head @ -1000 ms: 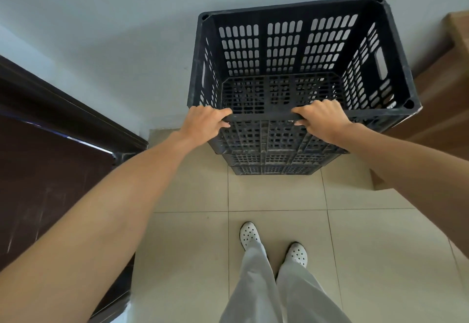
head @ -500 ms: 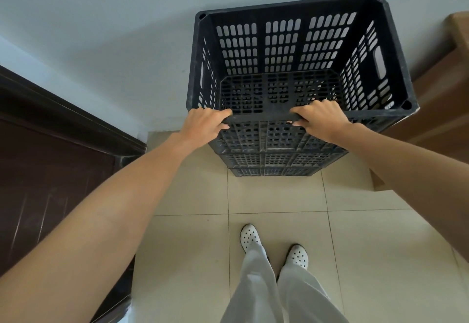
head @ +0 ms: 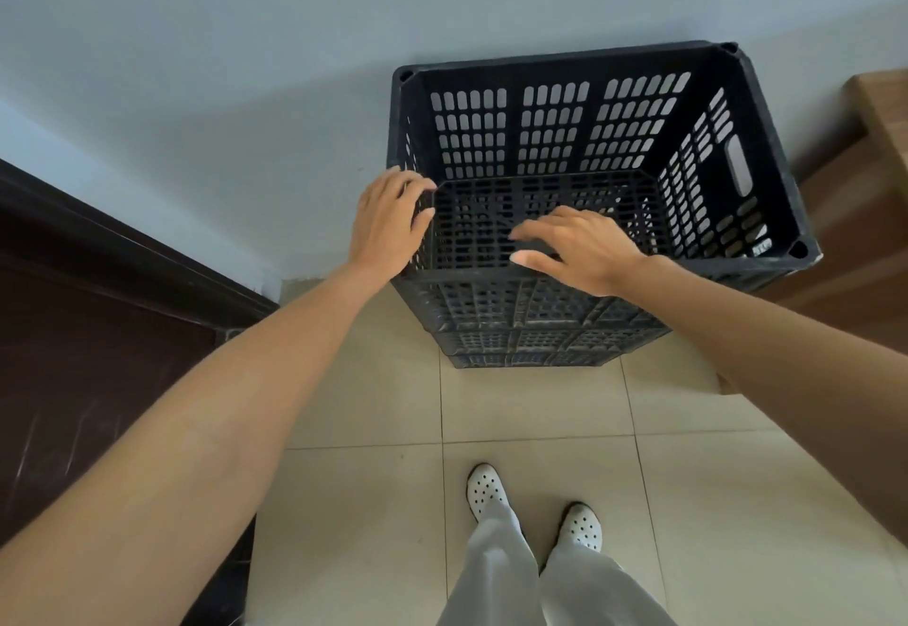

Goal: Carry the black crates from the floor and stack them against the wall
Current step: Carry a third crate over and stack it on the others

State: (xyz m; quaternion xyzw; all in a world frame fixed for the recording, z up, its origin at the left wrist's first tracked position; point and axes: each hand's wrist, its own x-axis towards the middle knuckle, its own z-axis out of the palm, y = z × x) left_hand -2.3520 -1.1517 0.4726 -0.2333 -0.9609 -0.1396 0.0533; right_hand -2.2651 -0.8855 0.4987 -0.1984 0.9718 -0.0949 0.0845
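Flanking the black crates (head: 555, 134): dark door (head: 73, 379), brown box (head: 855, 242).

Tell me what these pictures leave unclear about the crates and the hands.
Head view only:
- Number of crates in the stack: the top crate hides most of the lower ones.
- Whether the left hand holds the rim or just rests there: its back covers the palm.
- Wooden furniture: cut off by the right edge.
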